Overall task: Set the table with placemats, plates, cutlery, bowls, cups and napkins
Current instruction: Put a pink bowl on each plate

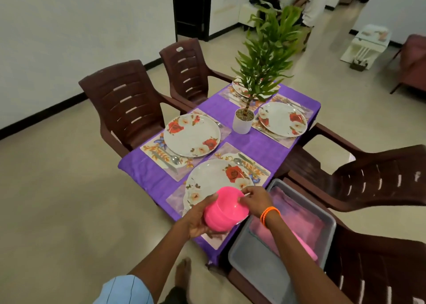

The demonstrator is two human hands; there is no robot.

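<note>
Pink bowls (pixel 224 210), stacked together, are held over the near edge of the table (pixel 260 142). The left hand (pixel 198 220) cups the stack from below with curled fingers. The right hand (pixel 254 200) pinches the top bowl's rim. Under them a flowered plate (pixel 214 179) sits on a placemat (pixel 251 165). A grey tub (pixel 258 262) with pink cloth (pixel 297 213) rests on a chair beside the near corner. Three more plates lie farther along, with a potted plant (pixel 242 121) in the middle.
</note>
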